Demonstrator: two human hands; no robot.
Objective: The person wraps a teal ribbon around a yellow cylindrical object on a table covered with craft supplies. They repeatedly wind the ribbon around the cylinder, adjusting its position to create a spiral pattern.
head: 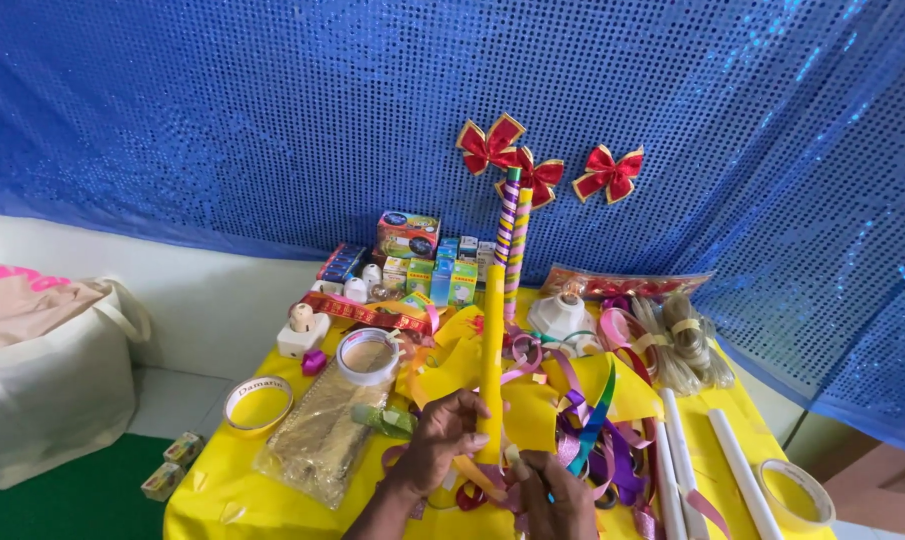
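Yellow table – blue sequin backdrop, left hand fingers gripping yellow stick, right hand fingers curled, grip unclear

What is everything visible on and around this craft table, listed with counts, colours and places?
yellow stick: 1, yellow, upright at table centre
striped sticks: 2, purple and yellow stripes, behind it
bows: 3, red with gold edge, against the blue sequin backdrop
tape rolls: 3, clear or white, left, centre-left and right corner
ribbons: many, mixed colours, heaped centre-right
white tubes: 2, white, right side
small boxes: several, mixed colours, table back
tote bag: 1, white, floor at left
left hand: holds the yellow stick low down
right hand: at the stick's base, among ribbons
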